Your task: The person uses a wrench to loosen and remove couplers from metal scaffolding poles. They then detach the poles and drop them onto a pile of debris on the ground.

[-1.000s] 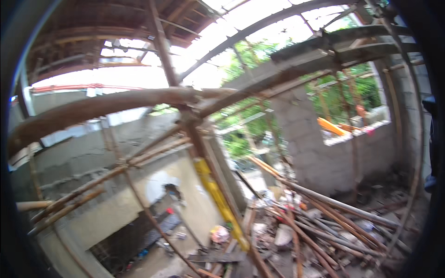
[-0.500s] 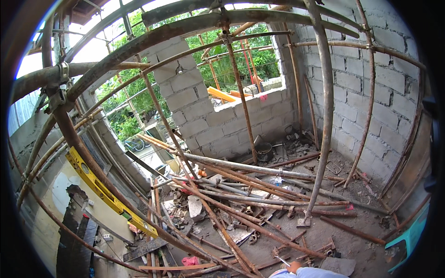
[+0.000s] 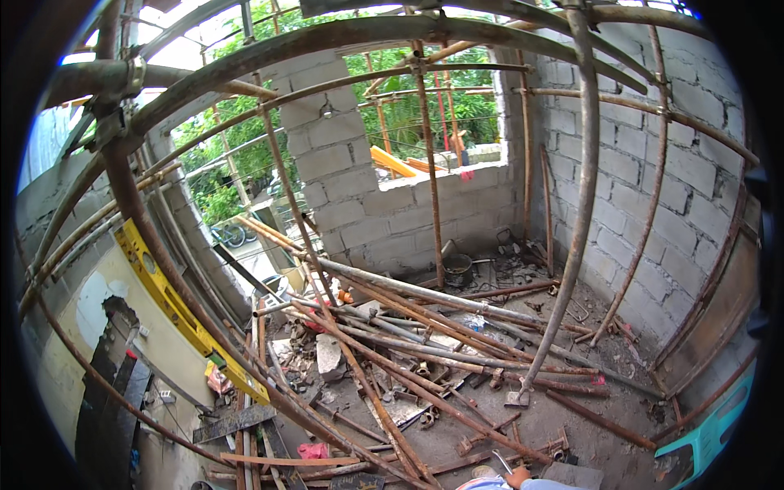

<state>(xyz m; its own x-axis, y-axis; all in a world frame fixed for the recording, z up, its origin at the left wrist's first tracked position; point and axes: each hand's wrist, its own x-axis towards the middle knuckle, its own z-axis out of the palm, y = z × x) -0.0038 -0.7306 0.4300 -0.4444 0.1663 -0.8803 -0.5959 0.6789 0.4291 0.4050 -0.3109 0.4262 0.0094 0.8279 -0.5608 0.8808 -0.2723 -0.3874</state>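
At the lower edge, gripping a slim metallic tool point(image 3: 503, 462) in the right hand point(image 3: 518, 478), with fingers curled round its lower end; cannot tell their exact placement. Held pointing up and left, near a grey slab point(image 3: 573, 475), well apart from a yellow spirit level point(image 3: 174, 298).

Grey block walls point(image 3: 621, 167), dirt floor point(image 3: 625, 406), window opening point(image 3: 408, 122) onto greenery point(image 3: 480, 118), daylight.
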